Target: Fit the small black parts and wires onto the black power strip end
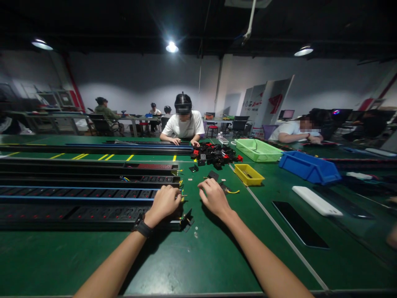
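Note:
My left hand (163, 202) is curled closed over the right end of a long black socket strip (77, 211), where short coloured wire ends (181, 195) stick out. My right hand (213, 196) rests knuckles up on the green table just right of that end, fingers curled, next to a small black part with a yellow wire (228, 190). What either hand grips is hidden under the fingers. A black watch sits on my left wrist.
More long black strips (89, 167) lie across the left of the table. A heap of black and red parts (215, 155), a yellow bin (248, 174), a green tray (258, 150), a blue bin (310, 167) and a white bar (316, 200) stand beyond. A person in white works opposite.

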A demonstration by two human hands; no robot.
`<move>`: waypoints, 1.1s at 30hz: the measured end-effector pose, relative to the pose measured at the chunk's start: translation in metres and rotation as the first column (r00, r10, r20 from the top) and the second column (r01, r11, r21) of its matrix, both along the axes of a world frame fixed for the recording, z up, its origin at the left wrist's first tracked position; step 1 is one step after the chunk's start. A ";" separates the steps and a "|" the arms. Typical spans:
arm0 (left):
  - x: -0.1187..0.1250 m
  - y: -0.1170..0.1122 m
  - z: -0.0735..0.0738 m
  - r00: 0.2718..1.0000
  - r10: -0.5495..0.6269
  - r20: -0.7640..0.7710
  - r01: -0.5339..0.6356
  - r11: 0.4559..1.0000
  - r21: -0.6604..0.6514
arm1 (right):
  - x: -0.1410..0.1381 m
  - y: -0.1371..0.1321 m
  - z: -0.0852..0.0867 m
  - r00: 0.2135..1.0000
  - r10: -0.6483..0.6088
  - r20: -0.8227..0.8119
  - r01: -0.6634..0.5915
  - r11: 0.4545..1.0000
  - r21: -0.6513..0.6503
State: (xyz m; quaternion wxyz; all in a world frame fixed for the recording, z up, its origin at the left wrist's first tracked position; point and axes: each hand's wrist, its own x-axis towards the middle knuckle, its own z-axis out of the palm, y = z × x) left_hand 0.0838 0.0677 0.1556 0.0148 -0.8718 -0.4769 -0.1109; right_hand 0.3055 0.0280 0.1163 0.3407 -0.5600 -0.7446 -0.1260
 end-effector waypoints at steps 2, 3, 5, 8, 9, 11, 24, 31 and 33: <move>-0.001 0.002 -0.003 1.000 -0.014 0.018 0.014 0.999 -0.031 | 0.000 0.000 0.000 1.000 -0.005 0.004 0.005 1.000 -0.015; -0.001 0.003 -0.005 0.999 -0.031 0.029 0.032 0.998 -0.047 | 0.000 0.000 0.000 1.000 -0.008 0.007 0.008 1.000 -0.022; -0.001 0.004 -0.008 0.996 -0.069 0.056 0.073 0.994 -0.076 | -0.001 -0.001 0.000 1.000 -0.013 0.017 0.013 0.999 -0.039; 0.002 0.004 -0.011 0.991 -0.092 0.093 0.101 0.990 -0.097 | -0.001 -0.001 0.001 0.999 -0.033 0.041 0.036 0.997 -0.072; 0.002 0.003 -0.011 0.991 -0.088 0.097 0.097 0.991 -0.095 | 0.000 -0.001 0.002 0.997 -0.054 0.048 0.058 0.995 -0.082; 0.003 0.001 -0.010 0.992 -0.081 0.095 0.089 0.993 -0.082 | 0.005 0.000 0.004 0.991 -0.126 0.051 0.131 0.986 -0.104; 0.001 0.001 -0.016 0.987 -0.126 0.098 0.122 0.991 0.047 | 0.119 -0.001 0.004 0.650 -0.755 -0.087 0.692 0.636 -0.342; 0.000 0.004 -0.019 0.977 -0.145 0.158 0.142 0.989 0.029 | 0.125 0.005 -0.010 0.775 -0.626 0.087 0.589 0.666 -0.458; -0.001 0.006 -0.021 0.975 -0.145 0.167 0.142 0.989 0.031 | 0.119 0.007 -0.010 0.825 -0.551 0.125 0.538 0.697 -0.474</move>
